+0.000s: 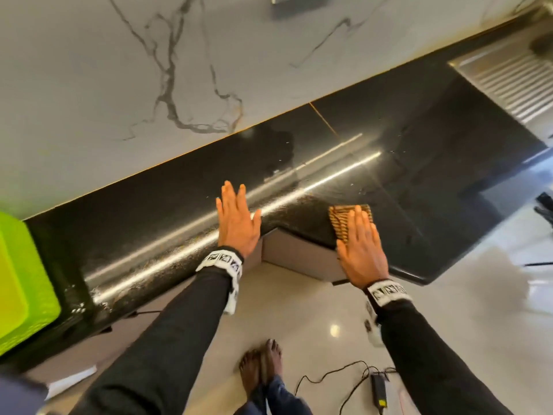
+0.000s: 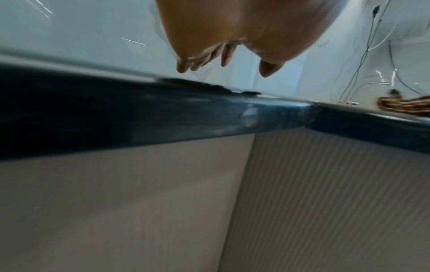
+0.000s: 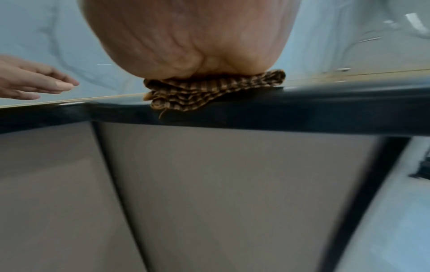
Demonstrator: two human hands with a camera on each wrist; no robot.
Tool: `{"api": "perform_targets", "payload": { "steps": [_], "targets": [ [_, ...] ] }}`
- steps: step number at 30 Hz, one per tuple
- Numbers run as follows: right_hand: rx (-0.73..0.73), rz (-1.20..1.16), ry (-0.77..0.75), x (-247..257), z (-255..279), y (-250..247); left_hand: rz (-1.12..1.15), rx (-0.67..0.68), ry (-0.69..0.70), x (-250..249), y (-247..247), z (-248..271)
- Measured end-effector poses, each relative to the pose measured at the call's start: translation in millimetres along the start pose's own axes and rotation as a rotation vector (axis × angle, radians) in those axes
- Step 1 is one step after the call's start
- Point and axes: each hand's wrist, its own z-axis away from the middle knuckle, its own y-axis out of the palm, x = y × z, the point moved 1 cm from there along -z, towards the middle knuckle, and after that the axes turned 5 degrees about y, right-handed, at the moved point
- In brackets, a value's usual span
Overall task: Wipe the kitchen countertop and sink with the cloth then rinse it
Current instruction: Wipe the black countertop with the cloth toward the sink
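A folded brown-and-orange striped cloth [image 1: 344, 218] lies on the glossy black countertop [image 1: 404, 163] near its front edge. My right hand [image 1: 360, 247] presses flat on the cloth with straight fingers; in the right wrist view the palm [image 3: 197, 46] sits on the folded cloth [image 3: 209, 90]. My left hand [image 1: 236, 220] hovers flat over the counter to the left, fingers spread and holding nothing. The left wrist view shows its fingers [image 2: 204, 58] above the counter edge [image 2: 163, 117], with the cloth [image 2: 404, 105] at far right. The ribbed steel sink drainboard [image 1: 514, 85] lies at the far right.
A marble wall [image 1: 149, 70] backs the counter. A bright green plastic bin [image 1: 21, 283] stands at the counter's left end. Grey cabinet fronts [image 3: 232, 193] sit below. On the tiled floor are a charger with its cable [image 1: 378, 387] and my bare foot [image 1: 263, 366].
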Motion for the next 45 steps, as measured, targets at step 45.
{"api": "perform_targets", "payload": {
  "steps": [45],
  "targets": [
    [0.099,0.044,-0.132,-142,15,-24,-0.28,-0.02,-0.138,-20,30,-23]
  ]
}}
